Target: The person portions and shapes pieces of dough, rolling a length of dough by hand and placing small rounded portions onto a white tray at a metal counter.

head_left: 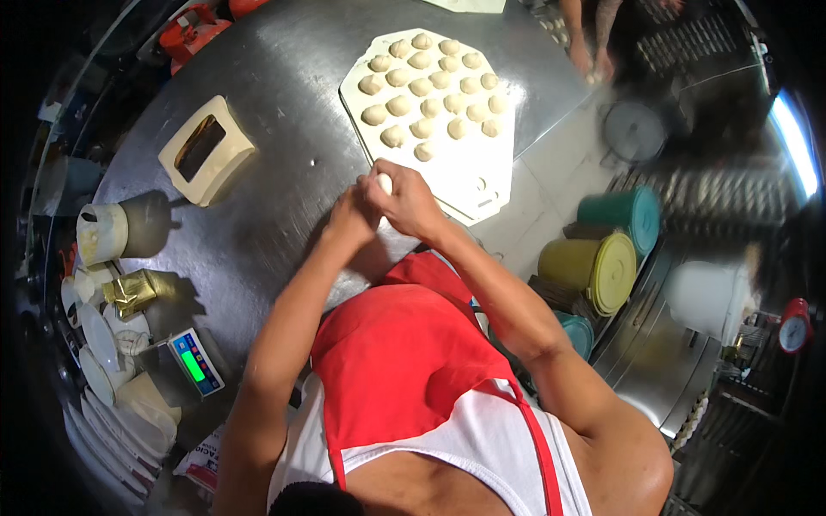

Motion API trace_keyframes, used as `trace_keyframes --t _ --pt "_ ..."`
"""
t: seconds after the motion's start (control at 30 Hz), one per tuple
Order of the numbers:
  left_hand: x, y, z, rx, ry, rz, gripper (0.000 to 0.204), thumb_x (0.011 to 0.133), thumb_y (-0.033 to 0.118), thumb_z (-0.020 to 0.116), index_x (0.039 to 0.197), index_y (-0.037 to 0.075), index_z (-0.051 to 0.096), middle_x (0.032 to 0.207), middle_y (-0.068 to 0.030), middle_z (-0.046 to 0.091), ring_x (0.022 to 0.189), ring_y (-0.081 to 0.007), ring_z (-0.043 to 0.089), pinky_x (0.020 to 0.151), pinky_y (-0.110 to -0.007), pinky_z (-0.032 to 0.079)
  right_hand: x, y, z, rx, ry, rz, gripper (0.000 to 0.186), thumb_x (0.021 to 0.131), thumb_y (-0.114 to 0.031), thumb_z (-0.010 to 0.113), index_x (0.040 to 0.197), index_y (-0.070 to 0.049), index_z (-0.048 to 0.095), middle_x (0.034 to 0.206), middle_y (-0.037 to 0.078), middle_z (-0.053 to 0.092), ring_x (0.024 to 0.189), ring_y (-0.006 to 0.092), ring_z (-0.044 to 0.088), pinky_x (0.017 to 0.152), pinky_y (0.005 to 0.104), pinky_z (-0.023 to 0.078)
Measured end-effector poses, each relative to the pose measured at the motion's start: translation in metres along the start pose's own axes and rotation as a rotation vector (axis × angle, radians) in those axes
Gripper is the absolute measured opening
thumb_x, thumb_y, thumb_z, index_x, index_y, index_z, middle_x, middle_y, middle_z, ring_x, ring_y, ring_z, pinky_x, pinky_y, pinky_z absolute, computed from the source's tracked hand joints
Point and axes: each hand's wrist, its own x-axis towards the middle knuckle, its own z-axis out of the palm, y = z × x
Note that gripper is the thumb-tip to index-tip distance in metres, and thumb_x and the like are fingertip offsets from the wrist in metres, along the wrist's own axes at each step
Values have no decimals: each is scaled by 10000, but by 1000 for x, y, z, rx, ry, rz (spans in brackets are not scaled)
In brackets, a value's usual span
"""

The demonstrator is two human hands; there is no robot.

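Observation:
My left hand [353, 211] and my right hand [400, 198] are together over the steel table, just below a white octagonal board [469, 168]. Both are closed around a pale lump of dough [384, 182], partly hidden by my fingers. The board holds several pale dough balls [420, 87] in loose rows, with a bare area at its lower right. To the left of my hands a cream plastic frame with a dark opening [234, 146] lies on the steel table [284, 103].
At left are a white pot [101, 234], a gold package [131, 293], a scale [196, 361] and stacked trays [112, 439]. At right, beyond the table's edge, stand lidded yellow [613, 273] and teal [628, 215] buckets. Another person's hands [589, 64] are at the upper right.

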Motion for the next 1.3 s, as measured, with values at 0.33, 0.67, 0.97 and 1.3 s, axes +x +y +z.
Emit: trace_keyframes --t 0.33,0.67,0.97,1.3 --pt "18 48 -13 -147 -23 -286 472 1020 142 512 1435 -75 455 1479 -375 496 1337 -463 565 1126 -478 446 15 161 -110 -379 375 95 310 948 -128 749 1210 23 681 988 251 719 886 363 724 789 431 583" --pt "-7 41 -6 -679 139 -280 509 1068 191 606 1531 12 492 1236 -133 660 1096 -212 659 977 -357 525 41 79 -32 -38 -146 -29 289 923 -215 777 1125 -37 671 1178 218 687 1099 380 681 945 451 543" --pt "-32 41 -43 -84 126 -97 297 1101 233 502 1103 -37 625 906 -186 694 837 -382 682 772 -477 541 40 37 -1 -249 -167 -65 469 959 -458 750 1003 -13 608 777 184 634 778 266 647 738 449 519" --pt "-26 -37 -11 -351 -82 148 311 992 175 581 1221 -33 616 1150 -268 691 1098 -426 680 938 -483 555 -15 -7 39 -183 -49 -506 257 944 -239 690 1078 -20 676 898 141 708 839 235 681 780 428 550"
